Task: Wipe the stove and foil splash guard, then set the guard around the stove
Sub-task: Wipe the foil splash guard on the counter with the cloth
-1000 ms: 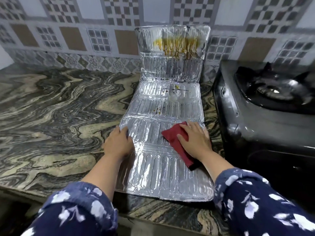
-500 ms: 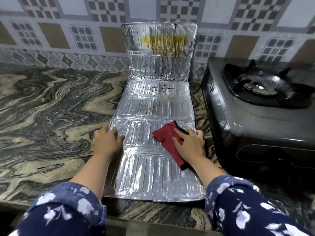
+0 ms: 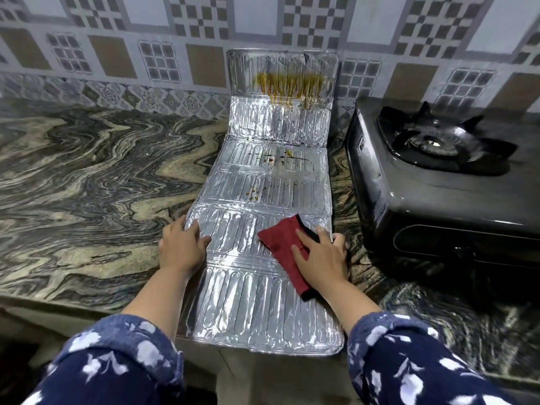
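Red cloth (image 3: pixel 283 244) is pressed flat onto foil splash guard (image 3: pixel 257 311) by right hand (image 3: pixel 321 258), grip open; left hand (image 3: pixel 181 247) is laid open-fingered on the guard's left edge.

Two bare forearms in rolled-up sleeves.
Left sleeve (image 3: pixel 117 361) and right sleeve (image 3: pixel 415 363): dark navy fabric, white floral print, cuffs pushed back below the elbows.

head cam | looks forward-down from above | close over counter (image 3: pixel 87 176) | single view
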Motion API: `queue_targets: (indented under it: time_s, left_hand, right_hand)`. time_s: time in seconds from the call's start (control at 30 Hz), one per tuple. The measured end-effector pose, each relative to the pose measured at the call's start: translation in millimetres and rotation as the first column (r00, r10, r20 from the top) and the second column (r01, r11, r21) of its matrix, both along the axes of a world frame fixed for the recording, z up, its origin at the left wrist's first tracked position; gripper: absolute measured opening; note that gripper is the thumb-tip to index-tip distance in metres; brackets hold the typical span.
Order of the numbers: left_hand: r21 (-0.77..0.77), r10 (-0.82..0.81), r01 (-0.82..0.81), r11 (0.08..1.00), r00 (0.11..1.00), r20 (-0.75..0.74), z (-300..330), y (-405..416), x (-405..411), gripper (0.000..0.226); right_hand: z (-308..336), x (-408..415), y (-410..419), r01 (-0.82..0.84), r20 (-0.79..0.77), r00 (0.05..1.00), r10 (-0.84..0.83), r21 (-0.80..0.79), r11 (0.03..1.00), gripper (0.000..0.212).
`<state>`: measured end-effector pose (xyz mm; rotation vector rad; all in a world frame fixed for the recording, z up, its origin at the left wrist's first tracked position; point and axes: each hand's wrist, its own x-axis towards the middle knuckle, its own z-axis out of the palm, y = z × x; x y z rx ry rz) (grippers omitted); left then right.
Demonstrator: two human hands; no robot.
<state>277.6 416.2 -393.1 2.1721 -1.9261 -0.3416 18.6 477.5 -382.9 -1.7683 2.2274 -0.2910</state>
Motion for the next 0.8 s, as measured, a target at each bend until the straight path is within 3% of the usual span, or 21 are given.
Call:
queue_targets:
  time_s: [0.37,0.47,0.57,0.7,0.8]
  left_hand:
    - [0.040,0.040,-0.039,0.998,0.999,-0.030,5,42,16,0.056]
    - [0.056,0.056,-0.054,0.997,0.998,-0.021,8,38,13,0.059]
    - [0.056,0.068,-0.069,0.996,0.998,0.010,13,27,7,0.057]
    - [0.066,0.000,-0.003,0.998,0.999,0.047,13,2,5,0.055]
    - [0.077,-0.079,0.074,0.994,0.995,0.068,5,-15,9,0.055]
  right_hand:
    - [3,19,44,-0.028,-0.055,0.998,0.031,0.047,0.998,0.050]
    - [3,22,40,-0.168,-0.174,0.972,0.160,-0.028,0.985,0.052]
    - [2,29,33,-0.343,-0.124,0.933,0.339,-0.013,0.939,0.054]
    - [-9,35,29,-0.378,-0.127,0.917,0.378,0.025,0.925,0.074]
    - [-16,34,26,-0.410,-0.140,0.903,0.406,0.004,0.912,0.069]
